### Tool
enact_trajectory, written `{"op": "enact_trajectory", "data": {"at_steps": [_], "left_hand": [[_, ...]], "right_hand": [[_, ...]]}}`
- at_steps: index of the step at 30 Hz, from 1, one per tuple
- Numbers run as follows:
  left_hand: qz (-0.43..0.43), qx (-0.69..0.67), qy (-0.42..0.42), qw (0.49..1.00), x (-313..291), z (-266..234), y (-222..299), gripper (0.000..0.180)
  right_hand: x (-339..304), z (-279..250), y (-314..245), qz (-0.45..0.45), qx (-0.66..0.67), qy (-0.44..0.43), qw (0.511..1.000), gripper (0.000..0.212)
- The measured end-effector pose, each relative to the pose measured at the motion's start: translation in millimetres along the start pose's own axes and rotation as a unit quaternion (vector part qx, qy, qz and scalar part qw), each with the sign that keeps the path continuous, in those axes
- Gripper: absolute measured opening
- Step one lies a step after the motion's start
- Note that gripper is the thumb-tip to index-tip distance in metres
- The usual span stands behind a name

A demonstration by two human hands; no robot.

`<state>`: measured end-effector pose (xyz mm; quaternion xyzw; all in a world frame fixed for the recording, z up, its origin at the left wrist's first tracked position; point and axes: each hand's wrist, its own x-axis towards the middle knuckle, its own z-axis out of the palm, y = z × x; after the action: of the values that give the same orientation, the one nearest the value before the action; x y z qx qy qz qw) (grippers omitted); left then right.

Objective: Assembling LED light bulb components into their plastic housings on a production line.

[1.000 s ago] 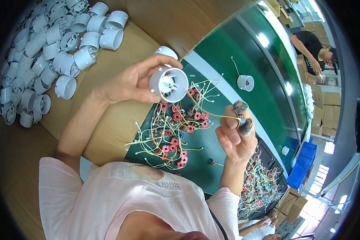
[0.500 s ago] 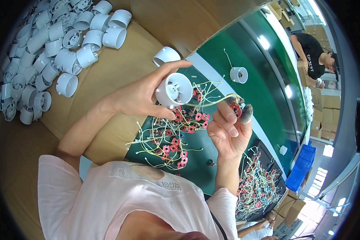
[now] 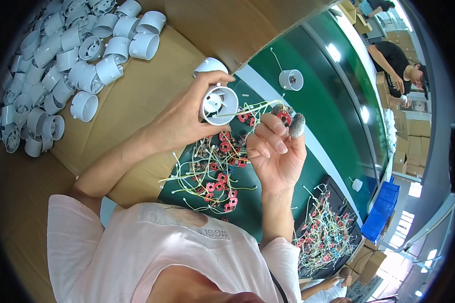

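Observation:
My left hand [image 3: 184, 113] is closed around a white cylindrical fan housing [image 3: 213, 104], thumb and fingers on opposite sides of its wall. The housing's open end, with a hub and vanes inside, faces up toward me. My right hand [image 3: 275, 161], with grey covers on some fingertips, pinches a small motor with a red circuit board [image 3: 284, 118] just right of the housing. Pale yellow wires [image 3: 255, 109] stretch from this motor to the housing's opening; where their ends lie is hard to see. Below both hands is a pile of similar wired motors [image 3: 221, 178] on the green tabletop.
A cardboard box [image 3: 151, 93] on the left contains many white housings [image 3: 68, 70]. Another housing [image 3: 207, 65] sits behind my left hand. A wired housing [image 3: 291, 81] is on the green conveyor [image 3: 328, 96]. Right: a black tray [image 3: 301, 222] of motors, a blue bin [image 3: 381, 212], and co-workers.
My right hand has moved left and slightly up with the motor, closer to the housing. My left hand has turned the housing slightly. The wired housing on the conveyor has shifted up and left.

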<state>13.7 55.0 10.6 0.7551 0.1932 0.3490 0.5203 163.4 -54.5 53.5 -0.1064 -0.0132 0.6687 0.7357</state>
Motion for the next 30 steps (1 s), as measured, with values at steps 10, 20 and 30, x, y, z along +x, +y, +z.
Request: {"op": "enact_trajectory", "data": {"at_steps": [10,20,30], "left_hand": [[0.019,-0.036,-0.047,0.998,2,-3,0,0.065],[-0.005,-0.047,-0.004,0.999,6,4,2,0.063],[0.087,0.069,0.074,0.991,11,10,-8,0.062]], "right_hand": [[21,-8,5,-0.041,-0.031,0.014,0.999,0.021],[18,-14,5,-0.141,-0.18,0.014,0.973,0.022],[-10,-9,26,-0.166,-0.34,0.065,0.923,0.023]]}}
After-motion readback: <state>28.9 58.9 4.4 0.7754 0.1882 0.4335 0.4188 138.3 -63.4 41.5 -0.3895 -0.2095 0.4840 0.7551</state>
